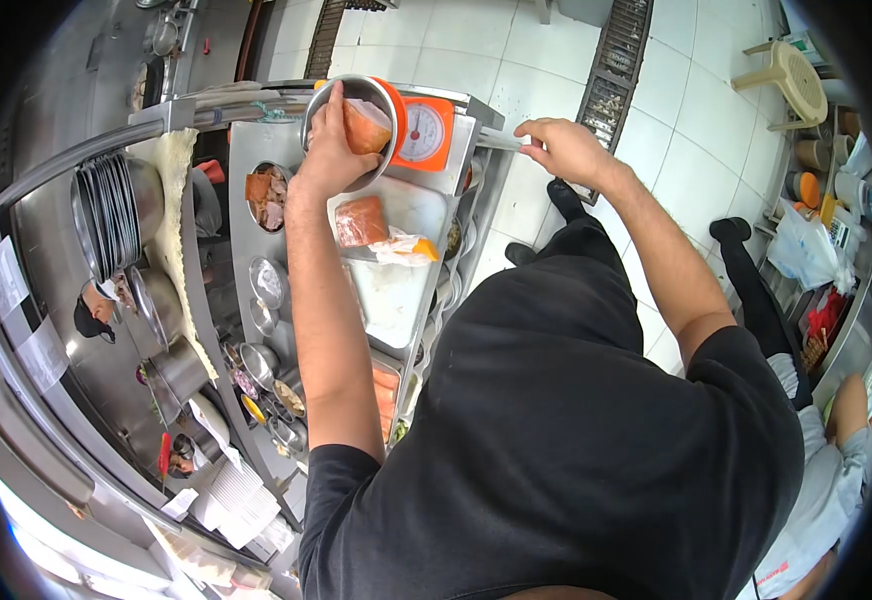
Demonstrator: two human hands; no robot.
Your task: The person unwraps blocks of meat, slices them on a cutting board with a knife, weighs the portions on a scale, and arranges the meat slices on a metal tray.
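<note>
White tiled floor (516,40) surrounds the steel desk (254,140), which carries a white cutting board (396,315) and an orange scale (424,133). The left arm stretches forward, its hand (331,160) spreading fingers over a steel bowl (361,90) beside the scale, an orange-pink chunk (366,127) inside. The right hand (568,152) curls at a pale strip (499,140); whether its fingers pinch, I cannot tell.

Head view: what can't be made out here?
All in the head view:
Scale: reading too small.
Bowl: underside hidden by its own walls.
Pink chunk: left side covered by the left hand.
Right hand: exact contact too small to tell.
Co-worker: partly cut off by the dark lens border.
</note>
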